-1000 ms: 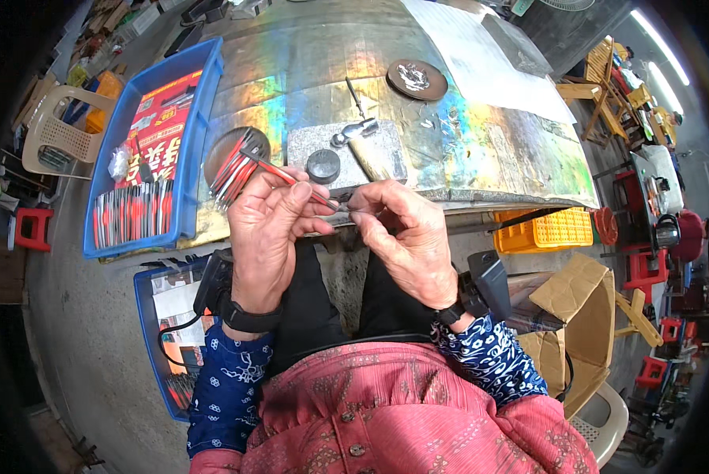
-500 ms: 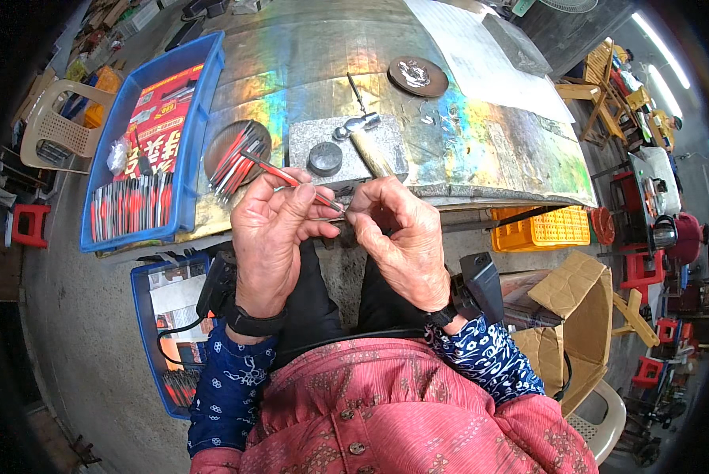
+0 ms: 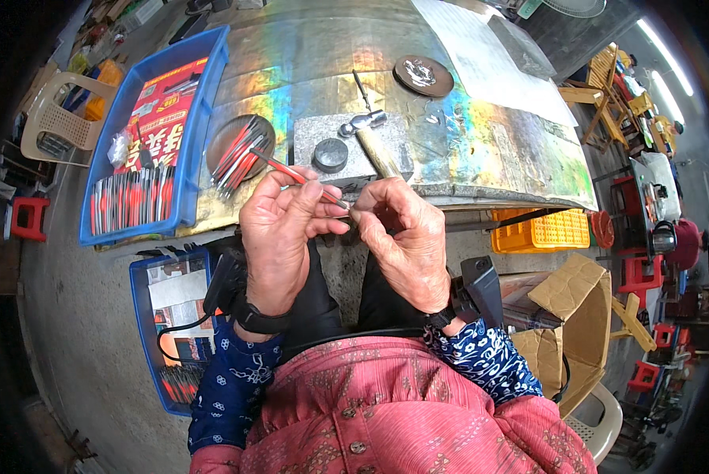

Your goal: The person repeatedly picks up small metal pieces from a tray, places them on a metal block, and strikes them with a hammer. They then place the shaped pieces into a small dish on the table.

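My left hand [image 3: 277, 241] is closed around a thin red-and-dark pen-like stick [image 3: 289, 171], with its lower end pointing toward my right hand. The fingertips of my right hand [image 3: 408, 249] are pinched together right by that end; whatever they hold is too small to make out. Just beyond my left hand, a round dark dish [image 3: 266, 136] carries several similar red, black and silvery sticks [image 3: 234, 162]. A grey stone block [image 3: 307, 133] lies past my hands, bearing a round black disc [image 3: 330, 156] and a hammer [image 3: 382, 156] with a pale handle.
On the table's left is a blue tray [image 3: 204, 118] of sticks and red packaging. A brown dish [image 3: 406, 67] with whitish bits and a thin dark tool [image 3: 361, 89] lie farther back. Below are another blue tray [image 3: 139, 308], a yellow crate [image 3: 528, 231] and an open cardboard box [image 3: 583, 340].
Both hands stay close together, the left still gripping the stick, and the right fingertips remain at its end. The view has shifted slightly, with little other movement.
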`<act>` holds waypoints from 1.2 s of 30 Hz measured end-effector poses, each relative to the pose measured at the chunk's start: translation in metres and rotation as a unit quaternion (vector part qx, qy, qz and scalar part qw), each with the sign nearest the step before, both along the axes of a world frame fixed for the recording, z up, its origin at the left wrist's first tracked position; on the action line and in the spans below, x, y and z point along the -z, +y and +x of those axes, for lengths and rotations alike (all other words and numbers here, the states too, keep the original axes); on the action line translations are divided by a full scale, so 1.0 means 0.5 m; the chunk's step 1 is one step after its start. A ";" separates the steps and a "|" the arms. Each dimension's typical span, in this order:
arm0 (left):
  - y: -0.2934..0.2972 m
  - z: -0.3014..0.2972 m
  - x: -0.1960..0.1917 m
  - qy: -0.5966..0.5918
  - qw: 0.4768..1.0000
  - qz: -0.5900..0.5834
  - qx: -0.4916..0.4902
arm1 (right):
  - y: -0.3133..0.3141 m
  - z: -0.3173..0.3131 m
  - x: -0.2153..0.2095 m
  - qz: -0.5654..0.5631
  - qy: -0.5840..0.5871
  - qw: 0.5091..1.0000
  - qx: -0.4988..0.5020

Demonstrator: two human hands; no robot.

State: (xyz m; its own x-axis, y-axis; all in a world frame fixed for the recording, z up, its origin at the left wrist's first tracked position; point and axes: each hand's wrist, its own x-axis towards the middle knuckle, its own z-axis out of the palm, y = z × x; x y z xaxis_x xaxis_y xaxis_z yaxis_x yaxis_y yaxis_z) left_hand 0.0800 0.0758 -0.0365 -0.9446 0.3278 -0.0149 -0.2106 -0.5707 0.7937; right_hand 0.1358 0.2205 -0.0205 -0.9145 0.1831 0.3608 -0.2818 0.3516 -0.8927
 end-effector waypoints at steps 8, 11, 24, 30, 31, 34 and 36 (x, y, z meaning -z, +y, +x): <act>0.005 0.005 0.004 0.043 0.999 -0.015 -0.025 | -0.003 0.002 0.006 0.041 0.002 0.999 0.012; 0.001 0.005 0.005 0.036 0.999 -0.010 -0.022 | -0.007 0.002 0.008 -0.085 -0.038 0.996 0.015; 0.004 -0.002 0.008 0.054 0.997 -0.049 -0.040 | -0.013 -0.014 0.008 0.084 0.023 0.995 0.054; 0.005 -0.027 0.003 0.043 0.998 -0.030 -0.039 | -0.008 -0.038 0.005 0.105 0.014 0.993 0.050; 0.006 -0.033 0.003 0.048 0.998 -0.020 -0.037 | -0.003 -0.041 0.004 0.127 0.025 0.990 0.048; 0.004 -0.056 0.001 0.054 0.997 -0.020 -0.045 | 0.019 -0.041 0.000 0.181 0.059 0.980 0.054; 0.008 -0.072 0.001 0.084 0.993 -0.050 -0.064 | 0.037 -0.038 -0.001 0.275 0.076 0.954 0.088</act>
